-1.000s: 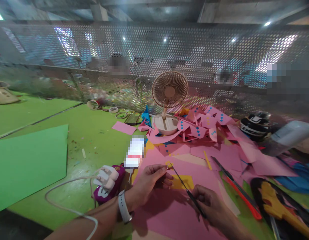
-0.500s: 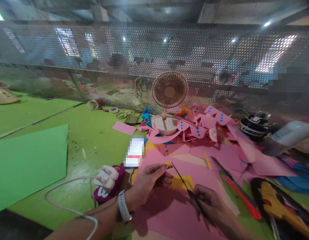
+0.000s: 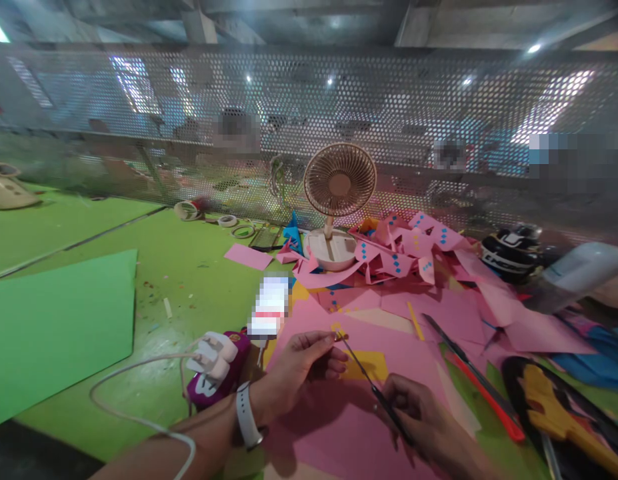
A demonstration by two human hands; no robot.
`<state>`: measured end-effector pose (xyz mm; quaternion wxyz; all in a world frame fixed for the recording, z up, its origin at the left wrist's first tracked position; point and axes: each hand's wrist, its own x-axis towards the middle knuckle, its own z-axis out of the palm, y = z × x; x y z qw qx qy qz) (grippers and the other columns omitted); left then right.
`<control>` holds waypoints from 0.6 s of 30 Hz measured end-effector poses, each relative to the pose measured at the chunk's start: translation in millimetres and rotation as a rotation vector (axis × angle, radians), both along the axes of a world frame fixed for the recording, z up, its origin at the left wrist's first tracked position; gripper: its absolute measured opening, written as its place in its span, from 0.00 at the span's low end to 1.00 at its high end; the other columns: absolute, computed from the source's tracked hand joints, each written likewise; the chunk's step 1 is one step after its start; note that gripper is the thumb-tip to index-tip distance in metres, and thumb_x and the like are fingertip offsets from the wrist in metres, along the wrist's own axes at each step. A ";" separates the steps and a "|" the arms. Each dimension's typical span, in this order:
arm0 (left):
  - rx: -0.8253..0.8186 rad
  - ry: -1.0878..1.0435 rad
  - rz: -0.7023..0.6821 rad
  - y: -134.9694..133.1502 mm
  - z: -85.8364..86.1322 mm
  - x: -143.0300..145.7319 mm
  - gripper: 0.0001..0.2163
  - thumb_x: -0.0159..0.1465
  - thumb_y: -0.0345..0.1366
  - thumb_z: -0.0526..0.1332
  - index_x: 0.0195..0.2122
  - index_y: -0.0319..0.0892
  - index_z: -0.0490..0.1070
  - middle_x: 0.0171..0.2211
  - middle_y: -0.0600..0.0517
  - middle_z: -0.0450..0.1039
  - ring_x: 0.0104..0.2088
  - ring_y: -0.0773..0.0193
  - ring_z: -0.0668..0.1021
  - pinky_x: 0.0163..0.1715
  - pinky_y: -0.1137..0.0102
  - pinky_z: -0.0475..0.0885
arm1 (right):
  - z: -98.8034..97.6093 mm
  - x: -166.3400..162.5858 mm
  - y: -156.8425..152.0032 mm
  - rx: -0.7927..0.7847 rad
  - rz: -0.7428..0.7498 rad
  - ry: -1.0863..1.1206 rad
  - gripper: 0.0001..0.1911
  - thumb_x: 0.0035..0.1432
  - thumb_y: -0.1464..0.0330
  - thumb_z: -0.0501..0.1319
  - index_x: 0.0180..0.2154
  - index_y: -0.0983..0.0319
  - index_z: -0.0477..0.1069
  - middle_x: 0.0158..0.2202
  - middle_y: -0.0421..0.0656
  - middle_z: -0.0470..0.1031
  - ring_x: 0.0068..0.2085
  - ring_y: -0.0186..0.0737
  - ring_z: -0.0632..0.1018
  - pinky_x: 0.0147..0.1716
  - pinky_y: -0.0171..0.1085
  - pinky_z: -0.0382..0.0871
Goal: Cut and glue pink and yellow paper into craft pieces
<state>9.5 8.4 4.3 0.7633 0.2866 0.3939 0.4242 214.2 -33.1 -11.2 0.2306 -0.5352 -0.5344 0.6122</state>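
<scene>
My left hand (image 3: 309,360), with a white-banded watch (image 3: 247,415) at the wrist, pinches a small piece of yellow paper (image 3: 337,329) between thumb and fingertips. In my right hand (image 3: 421,413) is a slim pair of scissors (image 3: 359,367) with dark handles; the fingers partly cover the handles. Its narrow blades point up and left, their tips at the yellow piece. Beneath both hands lie a pink paper sheet (image 3: 333,427) and a larger yellow paper rectangle (image 3: 373,365).
A small fan (image 3: 340,180) stands behind a heap of pink cutouts (image 3: 403,243). Left of my hands are a phone (image 3: 270,307) and a purple power block (image 3: 219,367) with a white cable. To the right lie a red-and-black cutter (image 3: 476,380) and a yellow-handled tool (image 3: 553,407).
The scissors have shifted slightly left and down, bringing their tips to the yellow piece. My left hand stays nearly still, keeping its pinch.
</scene>
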 end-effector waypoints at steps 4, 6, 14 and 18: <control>-0.004 0.007 0.012 -0.6 1.4 0.6 0.14 0.53 0.39 0.67 0.36 0.35 0.75 0.25 0.48 0.76 0.22 0.71 0.75 0.24 0.76 0.68 | -3.1 -0.6 0.1 0.003 -0.002 -0.008 0.21 0.46 0.52 0.63 0.26 0.62 0.61 0.18 0.32 0.63 0.15 0.23 0.60 0.12 0.25 0.52; -0.003 0.003 0.016 -0.6 1.0 0.9 0.14 0.53 0.39 0.67 0.36 0.35 0.75 0.25 0.48 0.76 0.23 0.71 0.75 0.25 0.76 0.68 | -6.5 -1.1 0.2 0.004 -0.019 -0.022 0.22 0.45 0.51 0.63 0.26 0.62 0.61 0.17 0.32 0.63 0.14 0.23 0.59 0.11 0.25 0.51; 0.006 -0.013 0.010 0.1 -5.8 0.9 0.14 0.54 0.40 0.66 0.37 0.35 0.75 0.26 0.48 0.76 0.23 0.71 0.74 0.25 0.76 0.68 | -7.9 -0.7 1.2 0.005 0.002 -0.037 0.23 0.48 0.48 0.60 0.27 0.62 0.60 0.17 0.33 0.63 0.15 0.23 0.60 0.13 0.25 0.53; 0.022 -0.021 0.004 0.6 -9.1 0.1 0.13 0.56 0.39 0.65 0.37 0.35 0.75 0.27 0.48 0.76 0.23 0.72 0.75 0.25 0.77 0.68 | -7.9 -0.5 1.6 -0.013 0.009 -0.023 0.23 0.47 0.49 0.61 0.27 0.62 0.60 0.18 0.33 0.64 0.15 0.23 0.60 0.12 0.25 0.53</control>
